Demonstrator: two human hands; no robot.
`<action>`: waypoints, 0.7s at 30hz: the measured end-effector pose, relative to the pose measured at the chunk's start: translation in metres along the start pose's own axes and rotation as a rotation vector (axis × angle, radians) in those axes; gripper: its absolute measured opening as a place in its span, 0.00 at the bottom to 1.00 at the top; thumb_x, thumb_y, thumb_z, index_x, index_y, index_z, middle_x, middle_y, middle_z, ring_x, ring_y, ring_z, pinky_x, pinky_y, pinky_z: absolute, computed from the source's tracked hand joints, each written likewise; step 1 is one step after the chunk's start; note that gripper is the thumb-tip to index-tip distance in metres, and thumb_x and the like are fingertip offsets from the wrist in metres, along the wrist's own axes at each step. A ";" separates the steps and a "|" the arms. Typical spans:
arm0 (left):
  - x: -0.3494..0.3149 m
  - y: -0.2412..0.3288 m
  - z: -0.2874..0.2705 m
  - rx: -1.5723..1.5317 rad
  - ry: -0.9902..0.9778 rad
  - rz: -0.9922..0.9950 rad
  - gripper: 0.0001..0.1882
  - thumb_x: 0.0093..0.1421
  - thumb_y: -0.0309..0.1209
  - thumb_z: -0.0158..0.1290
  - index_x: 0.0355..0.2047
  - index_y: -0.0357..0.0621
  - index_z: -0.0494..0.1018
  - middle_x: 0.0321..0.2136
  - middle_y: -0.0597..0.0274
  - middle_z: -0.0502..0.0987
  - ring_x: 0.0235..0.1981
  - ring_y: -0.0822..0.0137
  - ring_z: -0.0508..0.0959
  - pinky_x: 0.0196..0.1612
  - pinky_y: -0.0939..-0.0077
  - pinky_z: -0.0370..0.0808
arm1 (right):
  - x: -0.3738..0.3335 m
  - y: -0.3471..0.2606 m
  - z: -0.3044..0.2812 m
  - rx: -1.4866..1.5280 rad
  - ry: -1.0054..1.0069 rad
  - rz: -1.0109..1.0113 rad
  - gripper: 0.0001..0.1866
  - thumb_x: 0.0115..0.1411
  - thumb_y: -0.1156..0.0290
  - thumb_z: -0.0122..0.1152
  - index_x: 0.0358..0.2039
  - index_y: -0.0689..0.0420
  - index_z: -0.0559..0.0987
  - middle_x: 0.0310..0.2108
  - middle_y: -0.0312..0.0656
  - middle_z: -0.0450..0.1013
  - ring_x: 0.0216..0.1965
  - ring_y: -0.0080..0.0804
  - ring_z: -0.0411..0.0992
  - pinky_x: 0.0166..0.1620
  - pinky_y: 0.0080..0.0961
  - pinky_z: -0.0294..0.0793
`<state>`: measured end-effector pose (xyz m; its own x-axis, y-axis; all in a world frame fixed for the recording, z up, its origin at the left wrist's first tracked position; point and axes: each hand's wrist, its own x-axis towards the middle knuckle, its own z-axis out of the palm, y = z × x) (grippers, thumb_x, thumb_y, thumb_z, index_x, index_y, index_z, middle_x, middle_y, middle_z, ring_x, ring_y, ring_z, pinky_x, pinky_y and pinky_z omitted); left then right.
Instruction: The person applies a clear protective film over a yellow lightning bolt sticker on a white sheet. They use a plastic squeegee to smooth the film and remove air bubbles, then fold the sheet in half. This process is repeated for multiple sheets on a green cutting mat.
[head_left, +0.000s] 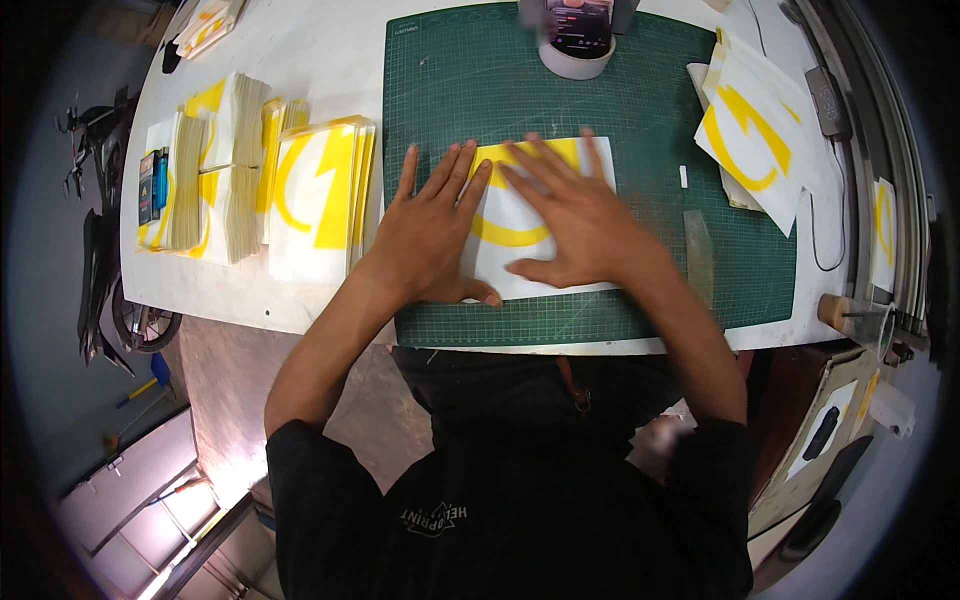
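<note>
A white paper piece with a yellow printed curve [505, 262] lies flat on the green cutting mat [540, 325]. My left hand [428, 238] rests palm down over its left side, fingers spread and the thumb near its lower edge. Over the right part lies my right hand [585, 225], also flat with fingers apart and slightly blurred. Both hands press on the paper without gripping anything, and they cover much of its print. Whether it is a single sheet or folded in layers, I cannot tell.
Left of the mat stand a stack of similar printed pieces [310, 195] and thick bundles [235, 205]. Loose printed pieces [750, 140] lie at the right. A phone [582, 28] leans above a white roll [577, 66]. A translucent strip [698, 255] lies beside my right forearm.
</note>
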<state>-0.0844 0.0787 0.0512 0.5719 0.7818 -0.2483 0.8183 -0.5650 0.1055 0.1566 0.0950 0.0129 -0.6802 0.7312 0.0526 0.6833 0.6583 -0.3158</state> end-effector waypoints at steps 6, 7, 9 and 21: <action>-0.004 -0.002 0.001 -0.034 -0.026 -0.043 0.83 0.33 0.73 0.72 0.77 0.33 0.46 0.79 0.42 0.47 0.81 0.50 0.47 0.79 0.38 0.39 | -0.022 0.022 -0.001 -0.025 0.066 0.068 0.52 0.53 0.40 0.69 0.71 0.60 0.68 0.76 0.48 0.60 0.78 0.44 0.54 0.77 0.70 0.33; -0.005 -0.003 0.003 -0.038 0.000 -0.039 0.83 0.32 0.74 0.71 0.76 0.31 0.47 0.78 0.42 0.48 0.80 0.50 0.48 0.79 0.37 0.39 | -0.036 0.036 -0.009 -0.065 0.070 0.123 0.51 0.54 0.40 0.69 0.71 0.59 0.68 0.75 0.48 0.61 0.78 0.43 0.55 0.77 0.69 0.35; -0.006 -0.003 0.006 -0.043 0.053 -0.018 0.84 0.31 0.76 0.70 0.75 0.28 0.50 0.78 0.40 0.51 0.80 0.50 0.50 0.78 0.34 0.39 | -0.052 0.047 -0.022 -0.110 0.071 0.212 0.50 0.56 0.40 0.69 0.71 0.58 0.69 0.75 0.47 0.62 0.78 0.43 0.55 0.77 0.68 0.37; -0.025 0.040 0.037 -0.228 0.439 0.107 0.32 0.61 0.40 0.67 0.63 0.42 0.74 0.60 0.54 0.78 0.66 0.51 0.74 0.74 0.39 0.58 | -0.072 -0.005 -0.019 0.140 0.149 0.035 0.23 0.62 0.69 0.69 0.58 0.57 0.81 0.53 0.47 0.79 0.61 0.48 0.74 0.72 0.57 0.59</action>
<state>-0.0679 0.0264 0.0257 0.5834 0.7876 0.1982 0.7177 -0.6142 0.3282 0.2068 0.0425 0.0285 -0.6026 0.7784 0.1758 0.6552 0.6084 -0.4478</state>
